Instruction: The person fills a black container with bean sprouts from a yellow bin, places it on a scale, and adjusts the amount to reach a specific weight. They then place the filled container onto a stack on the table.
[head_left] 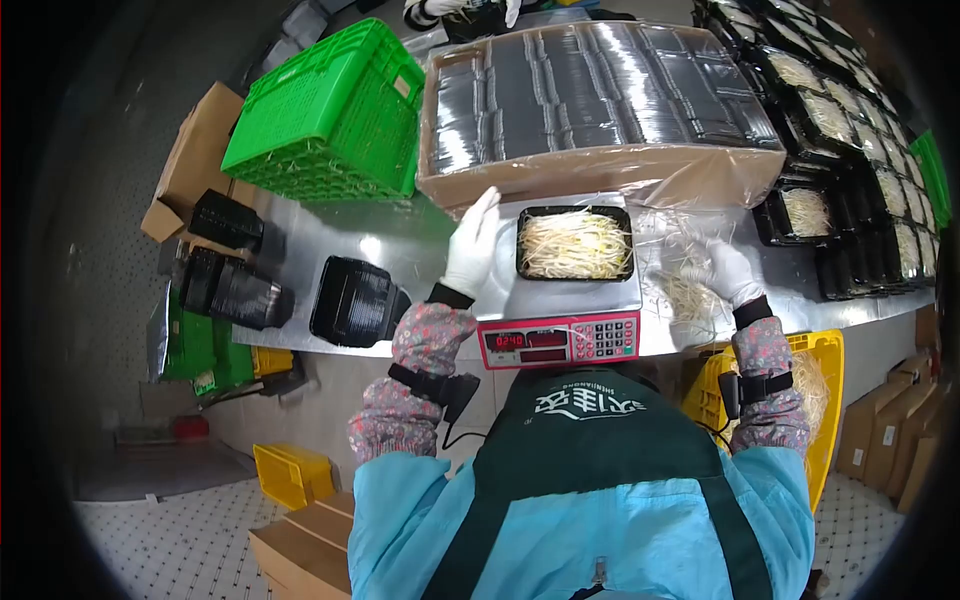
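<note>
A black tray of bean sprouts (575, 244) rests on the metal plate of a red scale (558, 340), whose display is lit. My left hand (473, 245), in a white glove, is beside the plate's left edge, fingers extended and together, holding nothing visible. Loose sprouts (686, 290) lie on the metal table to the right of the scale. Over them is my right hand (727, 274), also gloved in white; its fingertips are blurred among the sprouts, and whether it grips any cannot be made out.
Behind the scale stands a large box of black lids or trays (600, 95). A green crate (330, 110) is at the back left, nested black trays (355, 300) at the left. Filled trays (805, 212) are stacked right. A yellow crate (828, 400) stands below the table edge. Another person's gloved hand (512, 12) shows at the top.
</note>
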